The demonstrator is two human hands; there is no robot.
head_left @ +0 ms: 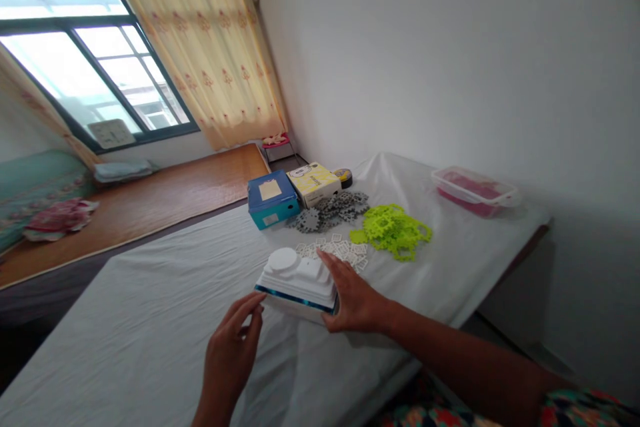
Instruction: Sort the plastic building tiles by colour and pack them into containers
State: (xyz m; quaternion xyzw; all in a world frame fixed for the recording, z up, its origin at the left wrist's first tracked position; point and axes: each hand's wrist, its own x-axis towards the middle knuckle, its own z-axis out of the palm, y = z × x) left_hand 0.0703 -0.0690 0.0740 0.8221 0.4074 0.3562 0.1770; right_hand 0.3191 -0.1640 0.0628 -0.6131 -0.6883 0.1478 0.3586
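Observation:
A white box with a shiny blue band (295, 298) round its upper edge stands on the cloth-covered table. On it lies a stack of flat white pieces (300, 283), topped by a round white disc (283, 259) and smaller blocks. My right hand (357, 297) is closed round the right end of the box, its thumb low at the near corner and its fingers along the far side. With bent fingers, my left hand (235, 340) pinches at the box's near left corner. Small white square frames (350, 252) lie in a loose pile just behind.
Bright green toothed pieces (393, 230) and grey gear-shaped pieces (330, 211) are heaped farther back. Behind them sit a blue box (273, 199), a yellow-and-white box (314, 183) and a roll of tape (344, 177). A clear tub (475, 190) with pink contents stands by the wall.

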